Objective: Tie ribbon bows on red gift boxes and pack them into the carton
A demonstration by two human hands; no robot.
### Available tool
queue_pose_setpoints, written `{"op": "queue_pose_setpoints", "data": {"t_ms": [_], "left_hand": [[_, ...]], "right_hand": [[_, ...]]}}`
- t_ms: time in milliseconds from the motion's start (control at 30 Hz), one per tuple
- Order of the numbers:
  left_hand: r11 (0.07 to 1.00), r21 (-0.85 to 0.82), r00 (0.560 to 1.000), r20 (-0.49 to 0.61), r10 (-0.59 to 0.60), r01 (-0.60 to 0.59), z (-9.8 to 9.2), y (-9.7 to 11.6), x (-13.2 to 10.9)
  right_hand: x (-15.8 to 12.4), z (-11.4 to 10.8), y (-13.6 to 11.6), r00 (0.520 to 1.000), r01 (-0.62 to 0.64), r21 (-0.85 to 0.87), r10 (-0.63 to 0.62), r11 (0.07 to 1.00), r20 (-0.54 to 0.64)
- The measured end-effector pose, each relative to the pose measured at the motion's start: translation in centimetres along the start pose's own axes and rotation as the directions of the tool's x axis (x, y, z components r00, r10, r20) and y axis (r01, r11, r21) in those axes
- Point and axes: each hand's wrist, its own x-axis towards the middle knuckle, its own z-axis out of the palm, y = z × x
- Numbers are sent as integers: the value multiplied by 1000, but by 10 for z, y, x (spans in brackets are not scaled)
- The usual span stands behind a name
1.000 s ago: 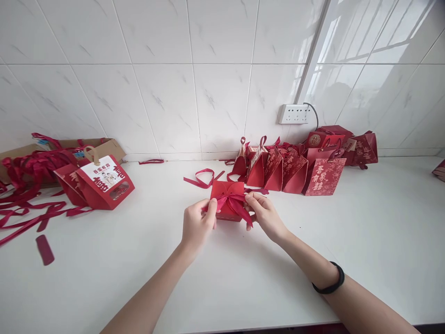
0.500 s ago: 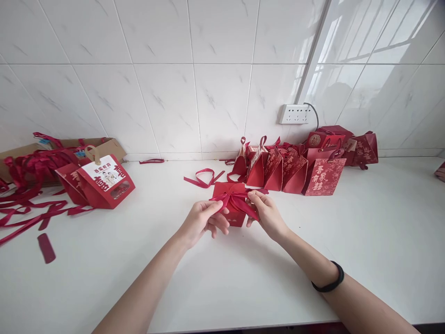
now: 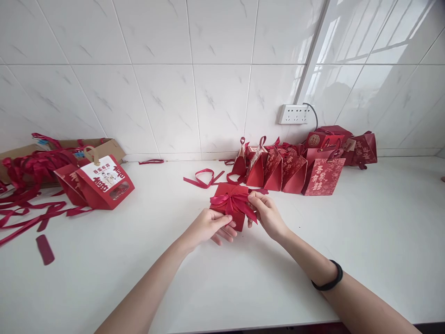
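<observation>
A white table (image 3: 278,287) under wall tiles (image 3: 222,106) seemingly supports the red box (image 3: 239,221).

The red gift box (image 3: 239,221) is partly covered by the left hand (image 3: 210,225) and by the satin ribbon bow (image 3: 232,202); the fingers of the right hand (image 3: 266,212) are partly hidden behind the bow; both forearms (image 3: 149,287) are cut off by the bottom edge; the cardboard box (image 3: 111,146) is cropped at the left edge and partly masked by ribbons (image 3: 38,165); the lower end of the grey cable (image 3: 315,116) is concealed behind the medallion-printed gift bag (image 3: 314,139); a reddish object (image 3: 443,179), cropped at the right edge, cannot be identified.
</observation>
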Motion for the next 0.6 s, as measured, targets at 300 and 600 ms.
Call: {"op": "queue_pose_setpoints", "data": {"t_ms": [300, 600], "left_hand": [[997, 74, 998, 62, -9, 4, -4, 4, -4], [982, 66, 984, 50, 174, -177, 0, -9, 6]], "right_hand": [[-2, -6, 4, 993, 116, -88, -118, 989, -19], [-7, -7, 2, 965, 263, -365, -242, 893, 103]]}}
